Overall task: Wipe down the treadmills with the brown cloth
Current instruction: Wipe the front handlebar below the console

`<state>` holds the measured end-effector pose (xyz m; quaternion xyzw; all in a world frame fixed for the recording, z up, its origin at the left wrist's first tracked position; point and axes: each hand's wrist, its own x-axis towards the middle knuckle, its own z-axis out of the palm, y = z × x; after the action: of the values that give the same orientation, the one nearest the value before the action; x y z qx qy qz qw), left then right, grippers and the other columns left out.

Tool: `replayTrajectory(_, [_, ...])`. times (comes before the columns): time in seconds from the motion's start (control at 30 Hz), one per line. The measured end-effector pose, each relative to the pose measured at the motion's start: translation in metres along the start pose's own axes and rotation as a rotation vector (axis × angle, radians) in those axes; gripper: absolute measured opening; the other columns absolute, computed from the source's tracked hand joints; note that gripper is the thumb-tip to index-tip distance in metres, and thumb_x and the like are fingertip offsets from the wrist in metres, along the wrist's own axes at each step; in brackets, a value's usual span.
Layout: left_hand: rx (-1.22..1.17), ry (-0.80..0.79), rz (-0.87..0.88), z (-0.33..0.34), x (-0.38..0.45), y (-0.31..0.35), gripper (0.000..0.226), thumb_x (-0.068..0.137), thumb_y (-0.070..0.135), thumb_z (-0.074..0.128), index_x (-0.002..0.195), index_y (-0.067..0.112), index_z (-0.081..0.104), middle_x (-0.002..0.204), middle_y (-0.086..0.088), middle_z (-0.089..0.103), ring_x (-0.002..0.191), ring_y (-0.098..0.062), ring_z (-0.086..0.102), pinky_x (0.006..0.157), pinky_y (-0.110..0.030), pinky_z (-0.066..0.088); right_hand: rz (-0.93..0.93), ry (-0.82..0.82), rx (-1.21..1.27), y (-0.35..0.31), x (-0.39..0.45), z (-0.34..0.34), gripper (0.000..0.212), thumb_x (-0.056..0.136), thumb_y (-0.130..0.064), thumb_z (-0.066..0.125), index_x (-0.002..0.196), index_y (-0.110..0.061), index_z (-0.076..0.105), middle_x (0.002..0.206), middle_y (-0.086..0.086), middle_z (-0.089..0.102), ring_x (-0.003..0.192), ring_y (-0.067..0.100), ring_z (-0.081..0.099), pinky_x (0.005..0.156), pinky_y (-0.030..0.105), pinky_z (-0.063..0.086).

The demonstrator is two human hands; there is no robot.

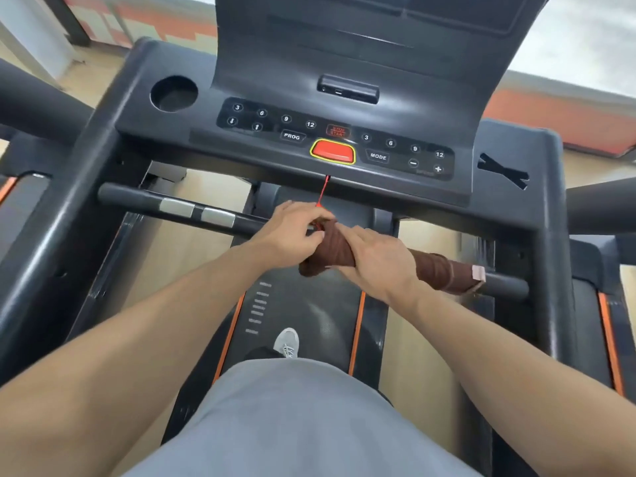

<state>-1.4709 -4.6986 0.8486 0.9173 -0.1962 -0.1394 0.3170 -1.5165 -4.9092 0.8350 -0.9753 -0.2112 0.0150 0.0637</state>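
The brown cloth (426,268) lies wrapped around the treadmill's front handlebar (137,197), right of centre. Both the left hand (292,232) and right hand (375,259) grip its bunched left end. It looks soft, light and likely to slip, so a firm wrapped grip suits.

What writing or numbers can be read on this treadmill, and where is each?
"3", "6", "9", "12": left keys on the console.
"PROG": key below them.
"MODE": key right of the red button.
"3", "6", "9", "12", "−", "+": right keys.
Red label above the red button: too blurred.
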Motion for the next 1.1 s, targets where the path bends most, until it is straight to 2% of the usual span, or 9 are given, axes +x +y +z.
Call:
replayTrajectory(0.07, [-0.08, 0.019, -0.016, -0.003, 0.0, -0.001, 0.043, 0.091, 0.013, 0.058, 0.131, 0.025, 0.066, 0.13, 0.009, 0.064, 0.129, -0.014, 0.05, 0.115, -0.032, 0.033, -0.009, -0.021, 0.001, -0.001, 0.002, -0.001, 0.071, 0.094, -0.064, 0.032, 0.147, -0.022, 0.052, 0.114, -0.001, 0.07, 0.1, 0.025, 0.07, 0.076, 0.037, 0.052])
replayTrajectory(0.17, [-0.186, 0.066, -0.057, -0.004, -0.002, -0.004, 0.041, 0.094, 0.003, 0.058, 0.129, 0.021, 0.067, 0.129, 0.009, 0.062, 0.129, -0.007, 0.048, 0.105, -0.011, 0.029, 0.043, -0.046, 0.098, 0.002, -0.004, -0.012, 0.054, 0.102, -0.061, 0.03, 0.145, -0.039, 0.052, 0.124, -0.008, 0.07, 0.112, 0.024, 0.066, 0.08, 0.038, 0.05])
replayTrajectory(0.3, [-0.212, 0.071, -0.018, -0.001, -0.003, -0.008, 0.042, 0.094, -0.005, 0.052, 0.128, 0.016, 0.067, 0.129, 0.005, 0.064, 0.128, -0.007, 0.048, 0.094, 0.008, 0.017, 0.416, -0.108, 0.181, 0.028, -0.018, -0.025, 0.052, 0.1, -0.063, 0.03, 0.115, -0.033, 0.068, 0.111, 0.009, 0.075, 0.105, 0.04, 0.066, 0.081, 0.042, 0.046])
replayTrajectory(0.4, [-0.258, 0.108, -0.016, 0.0, -0.003, -0.011, 0.055, 0.088, -0.014, 0.046, 0.131, 0.014, 0.064, 0.131, 0.004, 0.063, 0.128, -0.009, 0.05, 0.103, 0.001, 0.023, 0.548, -0.246, 0.106, 0.034, -0.017, -0.032, 0.058, 0.1, -0.069, 0.028, 0.113, -0.029, 0.068, 0.116, 0.015, 0.073, 0.109, 0.042, 0.065, 0.087, 0.043, 0.046])
replayTrajectory(0.6, [-0.374, 0.181, -0.01, -0.001, -0.006, -0.011, 0.066, 0.08, -0.017, 0.038, 0.133, 0.015, 0.061, 0.128, 0.002, 0.066, 0.125, -0.011, 0.057, 0.112, -0.023, 0.041, 0.183, -0.181, 0.087, -0.03, 0.021, -0.018, 0.055, 0.101, -0.07, 0.029, 0.116, -0.026, 0.058, 0.108, -0.002, 0.067, 0.102, 0.029, 0.066, 0.078, 0.039, 0.044])
replayTrajectory(0.73, [-0.522, 0.246, -0.042, -0.002, -0.011, -0.017, 0.062, 0.085, -0.016, 0.041, 0.133, 0.017, 0.061, 0.125, 0.002, 0.067, 0.122, -0.006, 0.059, 0.112, -0.029, 0.044, 0.146, -0.193, 0.248, -0.017, 0.012, -0.026, 0.037, 0.103, -0.059, 0.044, 0.126, -0.034, 0.058, 0.116, -0.008, 0.067, 0.109, 0.025, 0.063, 0.082, 0.038, 0.043])
replayTrajectory(0.83, [-0.196, 0.433, -0.058, 0.005, -0.024, -0.038, 0.047, 0.089, -0.004, 0.053, 0.131, 0.016, 0.062, 0.127, -0.002, 0.066, 0.129, -0.018, 0.055, 0.122, -0.048, 0.027, 0.145, -0.153, 0.313, -0.002, -0.004, -0.031, 0.025, 0.103, -0.045, 0.054, 0.128, -0.043, 0.056, 0.12, -0.013, 0.069, 0.113, 0.024, 0.064, 0.084, 0.037, 0.047])
replayTrajectory(0.93, [0.154, 0.558, -0.135, 0.005, -0.052, -0.065, 0.038, 0.099, 0.025, 0.05, 0.132, 0.009, 0.06, 0.133, -0.009, 0.064, 0.141, -0.029, 0.044, 0.124, -0.059, 0.01, 0.241, -0.121, 0.301, 0.009, -0.018, -0.033, 0.022, 0.102, -0.037, 0.056, 0.123, -0.035, 0.062, 0.117, -0.004, 0.073, 0.11, 0.03, 0.065, 0.079, 0.036, 0.045])
replayTrajectory(1.1, [0.246, 0.42, -0.182, 0.006, -0.069, -0.07, 0.064, 0.101, 0.054, 0.035, 0.147, 0.012, 0.048, 0.16, -0.008, 0.039, 0.156, -0.028, 0.012, 0.124, -0.059, -0.001, 0.398, -0.282, 0.115, 0.021, -0.023, -0.05, 0.053, 0.094, -0.075, 0.038, 0.115, -0.033, 0.063, 0.115, 0.001, 0.074, 0.109, 0.033, 0.066, 0.079, 0.037, 0.042])
